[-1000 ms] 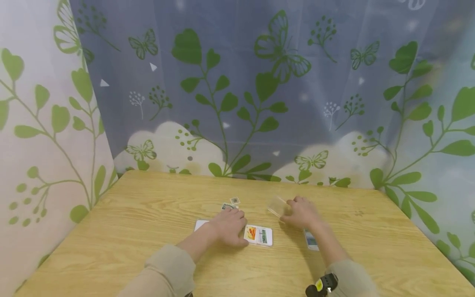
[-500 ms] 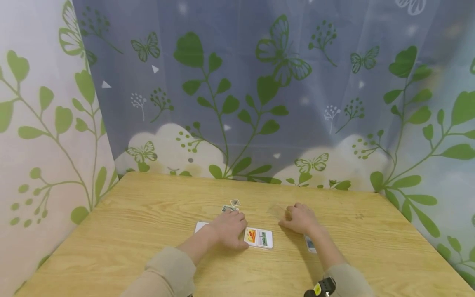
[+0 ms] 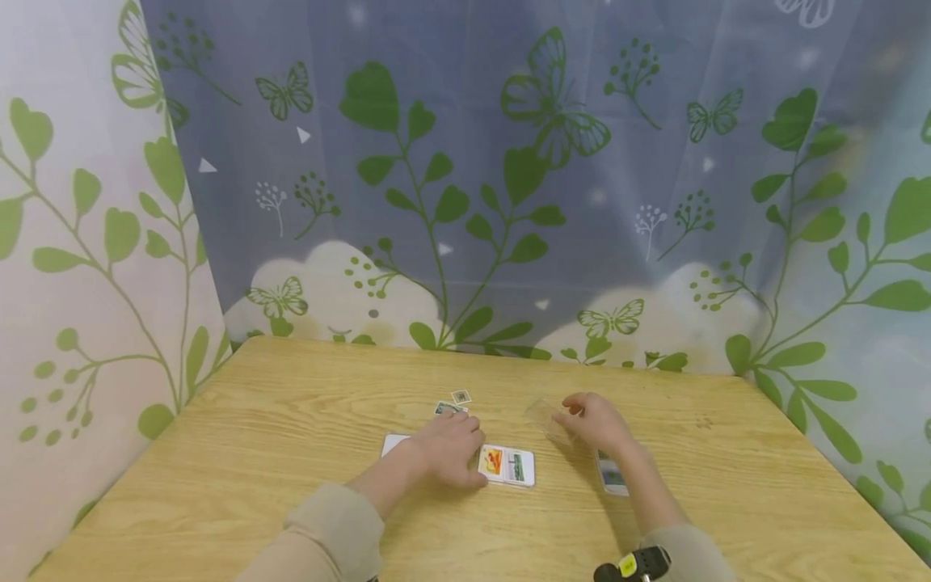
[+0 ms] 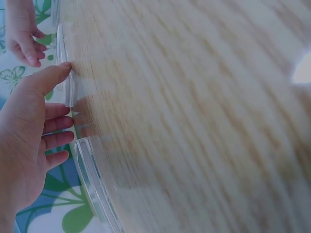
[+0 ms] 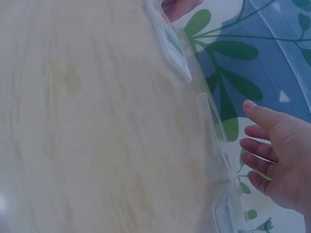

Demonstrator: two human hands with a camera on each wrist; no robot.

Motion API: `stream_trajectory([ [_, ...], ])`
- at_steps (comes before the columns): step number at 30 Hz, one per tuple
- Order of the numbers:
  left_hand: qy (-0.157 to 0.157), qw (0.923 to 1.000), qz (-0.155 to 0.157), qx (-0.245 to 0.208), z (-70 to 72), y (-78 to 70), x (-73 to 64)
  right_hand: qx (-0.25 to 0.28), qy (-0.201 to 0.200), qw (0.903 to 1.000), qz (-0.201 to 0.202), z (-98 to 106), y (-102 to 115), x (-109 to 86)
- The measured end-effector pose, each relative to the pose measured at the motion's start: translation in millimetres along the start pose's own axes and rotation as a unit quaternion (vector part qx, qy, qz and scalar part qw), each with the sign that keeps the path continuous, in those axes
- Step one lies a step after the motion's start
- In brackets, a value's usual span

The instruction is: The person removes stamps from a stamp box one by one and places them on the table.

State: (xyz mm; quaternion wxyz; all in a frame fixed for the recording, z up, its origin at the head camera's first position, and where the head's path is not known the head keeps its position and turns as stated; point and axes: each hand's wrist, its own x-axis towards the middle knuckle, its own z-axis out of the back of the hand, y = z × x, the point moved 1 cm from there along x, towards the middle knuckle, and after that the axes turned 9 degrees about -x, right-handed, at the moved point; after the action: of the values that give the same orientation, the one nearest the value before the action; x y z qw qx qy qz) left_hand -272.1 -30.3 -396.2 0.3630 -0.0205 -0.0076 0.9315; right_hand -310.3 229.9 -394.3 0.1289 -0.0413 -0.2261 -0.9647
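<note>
My left hand lies low over the table, fingers extended, between two flat cases. Its thumb touches the edge of a white-based clear case bearing two small stamp-like pictures, one orange and one green. The other white case is partly hidden behind that hand. To the right, a thin clear plastic lid lies on the table. My right hand hovers beside it with fingers loosely spread; in the right wrist view the hand appears apart from the lid and holds nothing.
Two small stamp-like pieces, one behind the other, lie beyond my left fingers. A third case with a bluish picture sits partly under my right forearm. Patterned curtains surround the wooden table.
The right hand has lowered the clear lid from a tilted position onto the table and let go, its fingers now drawn slightly away. The left hand has stayed in place.
</note>
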Motion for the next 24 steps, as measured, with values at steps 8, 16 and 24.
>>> stream_trajectory([
  [8,0.001,1.0000,0.001,-0.008,-0.2,-0.2,-1.3,0.100,0.010,0.9949,0.005,-2.1,3.2,-4.6],
  [16,0.005,0.9999,0.006,-0.009,1.5,-1.0,-0.9,0.155,0.042,0.9870,0.004,-7.8,15.8,-8.1],
  [24,0.004,0.9999,0.006,-0.014,1.5,-0.8,0.2,0.184,0.063,0.9808,0.013,-9.9,31.6,-10.5],
])
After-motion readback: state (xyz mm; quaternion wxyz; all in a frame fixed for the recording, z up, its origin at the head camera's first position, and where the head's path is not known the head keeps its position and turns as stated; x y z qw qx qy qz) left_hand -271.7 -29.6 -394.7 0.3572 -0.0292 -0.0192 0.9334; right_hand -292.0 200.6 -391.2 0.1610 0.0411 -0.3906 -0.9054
